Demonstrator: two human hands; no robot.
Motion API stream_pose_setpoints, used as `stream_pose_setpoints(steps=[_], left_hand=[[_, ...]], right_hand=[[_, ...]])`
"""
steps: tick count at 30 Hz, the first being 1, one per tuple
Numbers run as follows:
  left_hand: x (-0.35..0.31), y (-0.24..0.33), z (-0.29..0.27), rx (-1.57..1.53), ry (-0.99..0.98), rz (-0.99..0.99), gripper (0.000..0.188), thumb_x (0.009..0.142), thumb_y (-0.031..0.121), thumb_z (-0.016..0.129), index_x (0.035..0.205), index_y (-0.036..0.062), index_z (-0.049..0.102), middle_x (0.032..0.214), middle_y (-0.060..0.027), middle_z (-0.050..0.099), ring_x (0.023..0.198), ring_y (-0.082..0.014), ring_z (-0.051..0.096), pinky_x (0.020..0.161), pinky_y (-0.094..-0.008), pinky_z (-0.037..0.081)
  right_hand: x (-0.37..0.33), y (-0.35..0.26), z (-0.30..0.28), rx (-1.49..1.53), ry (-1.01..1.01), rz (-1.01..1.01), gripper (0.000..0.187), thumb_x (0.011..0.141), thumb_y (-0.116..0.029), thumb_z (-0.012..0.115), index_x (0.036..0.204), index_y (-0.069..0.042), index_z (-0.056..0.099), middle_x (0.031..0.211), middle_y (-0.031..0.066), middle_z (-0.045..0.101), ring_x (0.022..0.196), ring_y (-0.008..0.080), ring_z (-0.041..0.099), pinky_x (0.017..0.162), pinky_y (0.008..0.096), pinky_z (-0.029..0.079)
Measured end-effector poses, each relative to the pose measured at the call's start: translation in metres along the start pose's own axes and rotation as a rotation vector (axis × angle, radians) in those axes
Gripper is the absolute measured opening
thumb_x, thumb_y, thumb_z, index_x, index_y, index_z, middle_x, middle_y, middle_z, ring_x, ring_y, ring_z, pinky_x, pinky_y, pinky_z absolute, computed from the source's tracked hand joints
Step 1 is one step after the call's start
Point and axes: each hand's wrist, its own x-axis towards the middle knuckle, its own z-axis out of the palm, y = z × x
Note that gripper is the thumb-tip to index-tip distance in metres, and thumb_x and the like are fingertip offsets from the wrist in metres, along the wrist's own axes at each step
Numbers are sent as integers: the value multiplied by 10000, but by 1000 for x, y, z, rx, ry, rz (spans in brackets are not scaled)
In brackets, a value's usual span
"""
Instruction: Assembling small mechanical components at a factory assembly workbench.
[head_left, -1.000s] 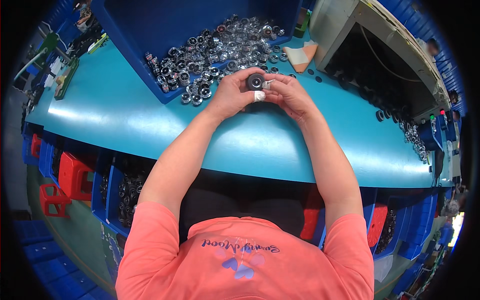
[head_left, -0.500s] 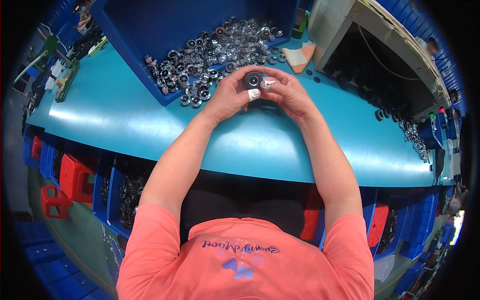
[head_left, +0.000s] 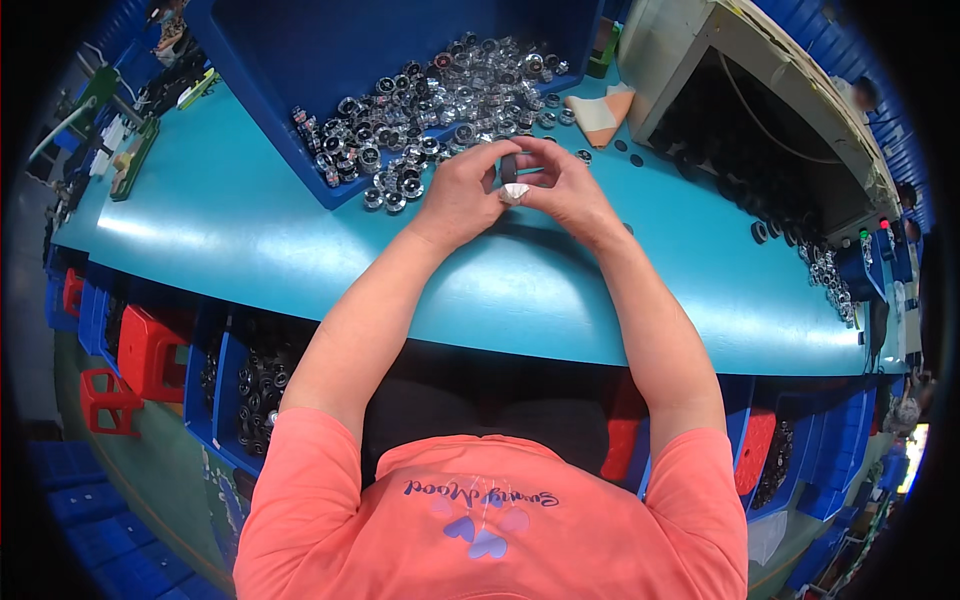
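Both hands meet over the near middle of the table, fingertips around a small black wheel [head_left: 509, 168] that shows edge-on. My left hand [head_left: 455, 198] closes on the wheel's left side, its fingers curled behind it. My right hand [head_left: 568, 195] grips from the other side, with fingers arched over the top. White wrapping [head_left: 514, 193] covers the thumb tips, which press together below the wheel. The wheel's face is hidden. Just beyond the hands, clear wheel hubs with dark centres [head_left: 410, 185] spill from a large blue bin [head_left: 270, 110].
A turquoise table [head_left: 250, 240] spans the front. Black tyres [head_left: 758, 232] lie by a pale open-fronted box [head_left: 690, 50] at right. An orange-and-white cloth [head_left: 600, 115] and small dark discs [head_left: 636, 160] lie near it. Red stools [head_left: 150, 355] and blue crates [head_left: 230, 400] stand below.
The wheel has turned from facing me to edge-on. My thumbs have come together, and my right hand has shifted slightly left, exposing a loose hub beyond it.
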Motion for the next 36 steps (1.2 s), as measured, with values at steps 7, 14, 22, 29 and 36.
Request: stream_pose_setpoints(steps=[7,14,22,29,36], left_hand=[[1,-14,0,106,198,260,496,713,153,878,1174,103,701,929,-29,615,795,-173,617,701,-300,524],[-1,-9,4,125,180,261,460,688,110,858,1112,71,683,950,-93,634,848,-282,665,737,-378,550],[-4,-11,10,336,216,365,426,714,63,802,1122,54,678,953,-117,629,871,-320,659,760,-388,556],[-3,-6,3,-5,134,130,466,729,85,845,1169,53,697,1008,-71,663,871,-196,681,727,-308,560],[1,-12,3,-98,107,26,463,752,106,870,1182,67,703,1071,-52,677,961,-145,680,805,-272,576]], right_hand=[[1,1,-6,455,-193,119,557,923,-104,608,1436,67,476,1234,129,642,1068,186,668,967,352,557],[3,4,-2,363,-114,196,463,920,-112,594,1354,48,572,1161,113,674,1007,167,682,908,329,578],[1,1,6,160,2,144,380,903,-96,589,1245,57,656,1069,100,703,944,165,694,834,313,601],[-2,-4,-6,373,-69,196,418,918,-88,589,1315,39,627,1121,102,699,982,178,694,879,312,586],[1,-1,-9,375,-128,185,454,920,-103,612,1354,30,602,1186,112,685,1058,172,677,938,319,565]])
